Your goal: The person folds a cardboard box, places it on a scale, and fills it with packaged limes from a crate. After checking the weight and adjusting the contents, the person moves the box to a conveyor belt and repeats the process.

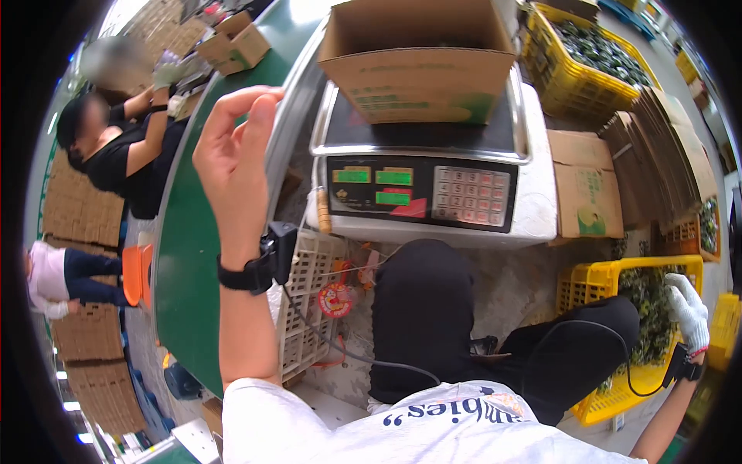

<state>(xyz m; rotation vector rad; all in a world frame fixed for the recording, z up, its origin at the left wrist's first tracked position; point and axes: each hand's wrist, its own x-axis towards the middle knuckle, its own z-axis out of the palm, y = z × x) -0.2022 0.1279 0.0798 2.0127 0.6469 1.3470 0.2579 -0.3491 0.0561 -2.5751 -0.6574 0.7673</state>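
Bare, with a black device strapped at the wrist, my left hand (236, 147) is raised beside the scale; its fingers curl toward the thumb, and whether they hold anything is too small to tell. My right hand (688, 313), in a white glove, is at the right edge of a yellow crate (610, 271) of dark green leafy items (649, 305), fingers apart and nothing visible in them. An open cardboard box (421, 85) stands on the scale (417, 193), whose green displays are lit. The box's contents are mostly hidden.
A green table (182, 271) runs along the left, where a person in black (127, 155) works. At the right are another filled yellow crate (560, 81), folded cardboard (665, 155) and a carton (587, 185). A white plastic basket (305, 309) sits below the scale.
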